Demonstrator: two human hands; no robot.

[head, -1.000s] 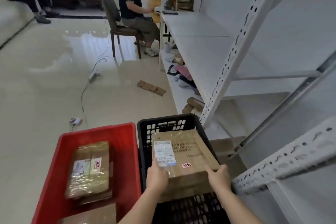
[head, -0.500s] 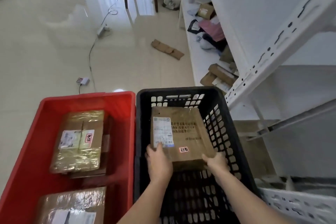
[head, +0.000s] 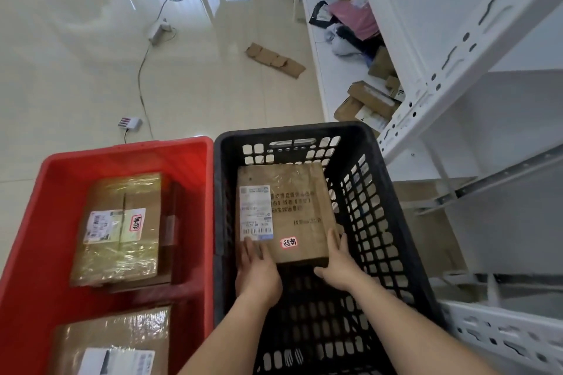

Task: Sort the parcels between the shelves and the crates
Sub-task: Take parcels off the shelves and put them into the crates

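Note:
A flat brown parcel [head: 292, 207] with a white label and a small red-edged sticker lies low inside the black lattice crate [head: 292, 131], towards its far end. My left hand [head: 257, 274] holds the parcel's near-left corner, fingers on top by the label. My right hand [head: 341, 265] grips the near-right corner, fingers along the side edge. The red crate [head: 128, 149] stands touching the black one on its left. It holds a tape-wrapped parcel [head: 122, 228] on a flatter one, and a second wrapped parcel [head: 112, 341] nearer me.
White metal shelves [head: 457, 64] rise on the right, close to the black crate. Several boxes [head: 371, 97] and bags lie on the bottom shelf. On the tiled floor ahead are flattened cardboard [head: 274, 59], a power strip [head: 158, 30] with a cable, and a small charger [head: 130, 123].
Both hands have lowered the brown parcel from the black crate's rim down deep into the crate. My view has tilted downward.

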